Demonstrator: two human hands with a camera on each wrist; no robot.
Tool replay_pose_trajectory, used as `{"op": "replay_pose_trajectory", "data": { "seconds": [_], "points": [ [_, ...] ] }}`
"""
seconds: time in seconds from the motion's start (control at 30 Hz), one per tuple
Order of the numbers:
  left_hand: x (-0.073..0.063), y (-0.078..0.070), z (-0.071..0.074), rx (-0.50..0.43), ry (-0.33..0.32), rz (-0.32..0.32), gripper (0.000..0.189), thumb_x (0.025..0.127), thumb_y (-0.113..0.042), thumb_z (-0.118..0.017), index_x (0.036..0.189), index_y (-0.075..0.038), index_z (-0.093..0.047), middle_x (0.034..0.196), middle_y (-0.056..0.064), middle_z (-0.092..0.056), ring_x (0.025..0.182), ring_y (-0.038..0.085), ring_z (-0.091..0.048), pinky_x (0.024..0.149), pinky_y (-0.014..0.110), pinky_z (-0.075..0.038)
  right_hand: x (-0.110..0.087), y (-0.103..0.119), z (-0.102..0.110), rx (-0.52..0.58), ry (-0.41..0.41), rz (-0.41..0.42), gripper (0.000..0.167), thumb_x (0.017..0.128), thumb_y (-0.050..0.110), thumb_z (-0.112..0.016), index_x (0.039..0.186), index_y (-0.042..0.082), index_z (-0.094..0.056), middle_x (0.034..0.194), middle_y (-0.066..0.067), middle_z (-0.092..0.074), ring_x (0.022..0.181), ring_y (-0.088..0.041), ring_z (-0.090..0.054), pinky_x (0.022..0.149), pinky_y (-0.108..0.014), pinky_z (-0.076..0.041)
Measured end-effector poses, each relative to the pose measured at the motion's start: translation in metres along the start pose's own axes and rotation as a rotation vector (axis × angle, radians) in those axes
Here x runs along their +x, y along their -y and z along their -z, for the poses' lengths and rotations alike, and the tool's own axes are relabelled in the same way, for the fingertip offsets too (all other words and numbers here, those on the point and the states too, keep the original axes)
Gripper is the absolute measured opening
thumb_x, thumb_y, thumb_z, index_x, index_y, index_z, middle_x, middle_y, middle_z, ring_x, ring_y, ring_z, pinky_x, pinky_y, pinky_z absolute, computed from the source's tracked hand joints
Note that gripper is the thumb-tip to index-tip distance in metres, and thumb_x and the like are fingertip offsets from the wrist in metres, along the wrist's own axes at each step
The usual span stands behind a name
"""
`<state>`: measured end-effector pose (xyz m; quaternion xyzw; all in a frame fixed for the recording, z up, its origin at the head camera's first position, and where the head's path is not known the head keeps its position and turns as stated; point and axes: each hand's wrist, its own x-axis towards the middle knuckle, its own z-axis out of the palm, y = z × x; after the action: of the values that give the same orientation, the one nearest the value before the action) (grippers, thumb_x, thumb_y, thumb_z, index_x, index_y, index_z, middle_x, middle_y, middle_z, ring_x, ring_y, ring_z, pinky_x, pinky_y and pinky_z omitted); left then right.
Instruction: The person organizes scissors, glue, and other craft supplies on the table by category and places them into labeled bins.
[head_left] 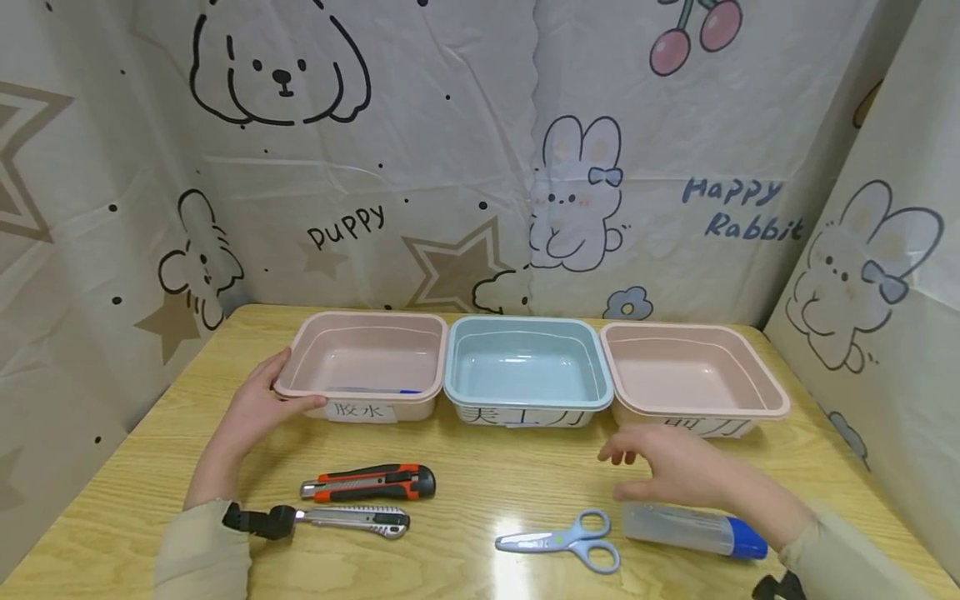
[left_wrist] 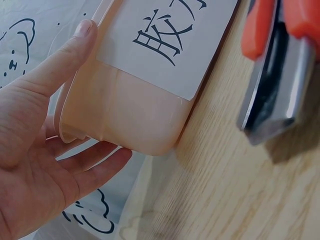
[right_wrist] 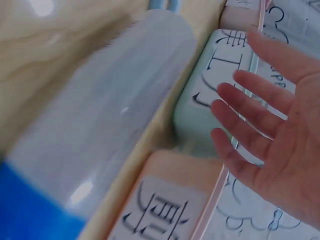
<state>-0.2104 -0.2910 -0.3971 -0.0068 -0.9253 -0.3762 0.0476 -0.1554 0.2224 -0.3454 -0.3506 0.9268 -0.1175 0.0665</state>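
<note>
My left hand [head_left: 251, 417] holds the left corner of a pink bin [head_left: 416, 408], its thumb on the front rim and its fingers round the side. A white label with dark characters sits on this bin, and a thin blue-ended item [head_left: 408, 391] lies inside, mostly hidden by the front wall. My right hand [head_left: 675, 462] hovers with fingers spread and nothing in them, in front of the right pink bin [head_left: 690, 375]. Just below it on the table lies a translucent glue bottle [head_left: 675, 529] with a blue cap. Left of the bottle are light-blue scissors [head_left: 540, 542].
A light-blue bin [head_left: 528, 371] stands between the two pink ones, all in a row at the table's back. An orange-and-black utility knife [head_left: 367, 482] and a silver utility knife [head_left: 360, 520] lie at front left. A printed curtain [head_left: 450, 167] hangs behind.
</note>
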Motion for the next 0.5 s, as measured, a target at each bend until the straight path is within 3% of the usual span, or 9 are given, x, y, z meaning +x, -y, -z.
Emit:
{"op": "replay_pose_trajectory", "data": {
  "seconds": [0.13,0.27,0.5],
  "points": [
    [0.0,0.0,-0.001,0.002,0.004,0.007,0.108,0.069,-0.05,-0.073,0.146,-0.004,-0.011,0.147,0.025,-0.018,0.128,0.048,-0.024,0.096,0.066,-0.026,-0.018,-0.009,-0.006,0.038,0.097,-0.076,0.048,0.065,0.05,-0.074,0.103,0.023,-0.061,0.093,0.013,-0.059,0.083,-0.008,-0.055,0.068,-0.029,-0.047],
    [-0.001,-0.001,-0.001,0.005,0.008,0.012,0.108,0.07,-0.05,-0.072,0.146,-0.004,-0.011,0.147,0.025,-0.018,0.129,0.048,-0.024,0.096,0.066,-0.026,-0.034,-0.021,-0.015,0.084,0.192,-0.162,0.057,0.058,0.048,-0.079,0.104,0.021,-0.059,0.092,0.011,-0.057,0.082,-0.011,-0.055,0.068,-0.033,-0.047],
    [-0.001,-0.002,0.0,0.009,0.011,0.016,0.108,0.071,-0.049,-0.072,0.146,-0.004,-0.01,0.147,0.026,-0.018,0.129,0.048,-0.023,0.096,0.066,-0.026,-0.049,-0.036,-0.025,0.124,0.255,-0.196,0.057,0.056,0.038,-0.082,0.104,0.025,-0.056,0.087,0.013,-0.05,0.077,-0.004,-0.048,0.064,-0.027,-0.044]
  ]
}}
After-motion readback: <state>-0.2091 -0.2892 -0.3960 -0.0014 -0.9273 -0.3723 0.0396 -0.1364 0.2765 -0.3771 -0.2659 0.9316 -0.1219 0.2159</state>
